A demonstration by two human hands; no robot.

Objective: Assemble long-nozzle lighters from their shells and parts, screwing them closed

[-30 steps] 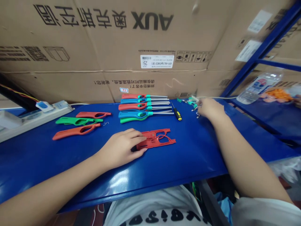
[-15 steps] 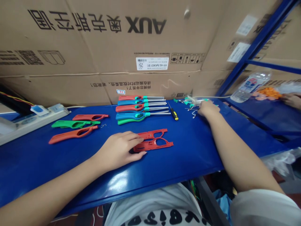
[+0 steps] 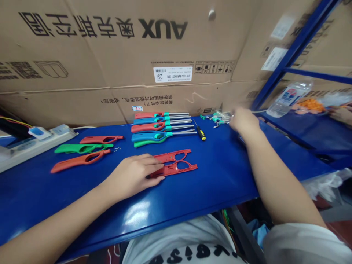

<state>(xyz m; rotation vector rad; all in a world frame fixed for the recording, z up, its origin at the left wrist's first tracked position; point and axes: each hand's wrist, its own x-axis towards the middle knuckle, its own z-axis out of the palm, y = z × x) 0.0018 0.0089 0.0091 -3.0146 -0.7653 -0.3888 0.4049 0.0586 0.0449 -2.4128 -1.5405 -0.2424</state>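
Two red lighter shell halves (image 3: 183,166) lie side by side on the blue table, hollow sides up. My left hand (image 3: 137,172) holds them at their left ends, fingers over the top and thumb along the near edge. My right hand (image 3: 243,121) is at the back right, smeared by motion, with its fingers hidden from me. Just left of it is a pile of small lighter parts (image 3: 220,117), with metal tubes, green pieces and white wire ends. A dark object that I cannot make out shows under the right wrist.
Several assembled lighters (image 3: 154,127) lie stacked behind my left hand, beside a yellow-black screwdriver (image 3: 202,134). Red, green and orange shells (image 3: 82,160) lie left, near a power strip (image 3: 41,145). At right are a plastic bottle (image 3: 288,99), orange parts (image 3: 310,105) and another person's hand.
My right hand has lifted slightly from the parts pile and is blurred. The left hand stays on the red shell halves. The whole view has shifted a little.
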